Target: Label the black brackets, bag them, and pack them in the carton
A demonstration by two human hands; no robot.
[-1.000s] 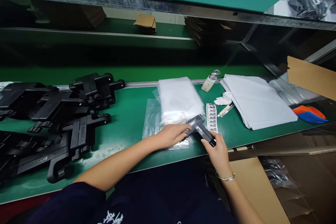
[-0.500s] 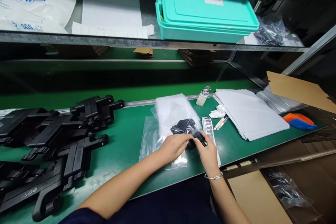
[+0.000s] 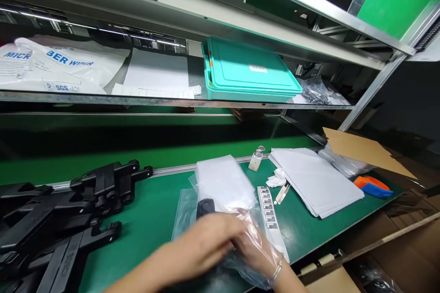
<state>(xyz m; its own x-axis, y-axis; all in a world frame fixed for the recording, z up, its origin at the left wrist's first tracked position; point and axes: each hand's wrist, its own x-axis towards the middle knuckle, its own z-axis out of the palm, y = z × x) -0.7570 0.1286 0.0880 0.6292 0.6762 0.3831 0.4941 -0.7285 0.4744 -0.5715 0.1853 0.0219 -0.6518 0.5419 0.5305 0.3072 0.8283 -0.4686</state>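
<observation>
My left hand [image 3: 209,236] is blurred, its fingers curled over the fingertips of my right hand, where they grip the film of a clear plastic bag [image 3: 254,231]. My right hand [image 3: 252,247], with a bracelet at the wrist, is inside this bag, which covers it to about the wrist. Its fingers are bent and mostly hidden, so what they hold cannot be made out. Just beyond my left hand, a black part [image 3: 205,208] shows at the edge of a stack of clear bags [image 3: 223,178]. A strip of printed labels [image 3: 268,210] lies right of my hands.
Several black plastic arms [image 3: 103,187] are piled at left. Rightward lie a small bottle [image 3: 256,159], crumpled tissue [image 3: 277,177], white sheets [image 3: 316,183] and an orange-and-blue item [image 3: 373,186]. A shelf edge [image 3: 154,100] crosses above, carrying a teal box [image 3: 247,68].
The view has tilted up. My right hand, earlier gripping a black part in a clear bag, is now inside a clear bag. My left hand has moved across its fingers.
</observation>
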